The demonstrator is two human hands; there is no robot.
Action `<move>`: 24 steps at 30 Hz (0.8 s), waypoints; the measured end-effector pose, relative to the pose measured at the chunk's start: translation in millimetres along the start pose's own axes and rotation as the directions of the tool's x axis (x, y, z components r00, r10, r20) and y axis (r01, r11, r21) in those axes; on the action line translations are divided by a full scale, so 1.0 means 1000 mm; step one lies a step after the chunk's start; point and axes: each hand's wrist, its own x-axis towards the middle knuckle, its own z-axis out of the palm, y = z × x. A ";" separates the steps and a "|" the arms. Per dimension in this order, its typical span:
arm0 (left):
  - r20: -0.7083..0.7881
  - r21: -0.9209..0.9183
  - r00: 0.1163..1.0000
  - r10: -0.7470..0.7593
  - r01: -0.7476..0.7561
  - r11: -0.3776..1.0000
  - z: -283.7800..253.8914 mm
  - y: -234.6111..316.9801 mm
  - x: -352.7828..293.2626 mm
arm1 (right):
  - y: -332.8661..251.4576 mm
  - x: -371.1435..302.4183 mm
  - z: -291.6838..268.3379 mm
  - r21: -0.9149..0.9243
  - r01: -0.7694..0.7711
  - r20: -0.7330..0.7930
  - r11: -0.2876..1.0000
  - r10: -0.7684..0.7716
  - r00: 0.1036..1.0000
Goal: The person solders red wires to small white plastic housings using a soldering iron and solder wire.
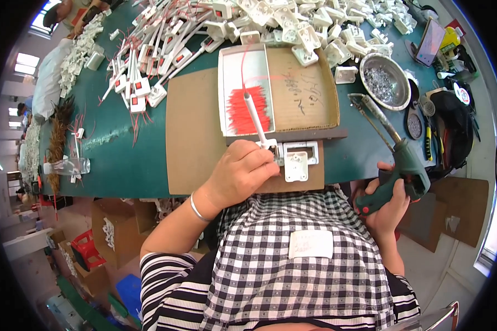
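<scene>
My left hand (pixel 239 172) is closed, its fingertips pinching a small white plastic switch housing at the near edge of the cardboard. A white tube (pixel 255 118) slants up and away from it, with a red wire coming from the tube's far end. Most of the housing is hidden by my fingers. Just right of them is a white open plastic casing (pixel 296 166) beside a white frame. My right hand (pixel 391 211) grips the handle of a green soldering gun (pixel 407 168) at the table's right front. Its long metal tip points up and left, away from the housing.
Behind my left hand stands a cardboard box (pixel 306 91) with short red wires (pixel 248 110) in its left part. White casings (pixel 292 22) and wired switch tubes (pixel 149 66) pile up beyond. A metal bowl (pixel 406 91) of small metal parts, a phone (pixel 429 43) and pliers stand right; a clear bottle (pixel 69 166) lies left.
</scene>
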 end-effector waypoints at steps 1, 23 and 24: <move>-0.007 0.005 1.000 0.009 -0.009 1.000 -0.002 -0.001 0.003 | 0.000 0.001 0.000 -0.006 -0.016 -0.010 1.000 0.016 1.000; 0.181 -0.547 0.845 -0.504 0.512 0.662 -0.028 0.010 0.004 | -0.006 -0.018 0.002 -0.199 0.007 0.275 0.980 0.049 0.960; 0.181 -0.549 0.844 -0.505 0.512 0.661 -0.023 0.015 0.004 | -0.007 -0.019 0.000 -0.225 0.044 0.346 0.973 0.037 0.938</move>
